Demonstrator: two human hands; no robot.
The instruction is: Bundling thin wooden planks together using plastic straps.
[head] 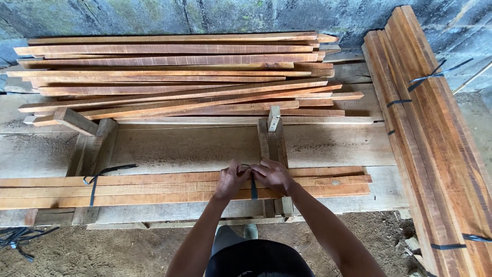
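Observation:
A bundle of long reddish-brown wooden slats [154,187] lies flat along the near edge of a rough plank workbench [195,149]. A dark plastic strap [253,189] wraps the bundle near its right part. My left hand [231,178] and my right hand [273,175] meet on top of the bundle, fingers pinched on the strap's upper end. Another dark strap [94,185] with a loose tail binds the bundle's left part.
A loose pile of slats [174,77] lies at the bench's back against a stone wall. Strapped bundles of longer boards [435,133] run down the right side. Short wooden blocks [274,134] stand on the bench. Loose strap scraps [20,238] lie on the dirt floor.

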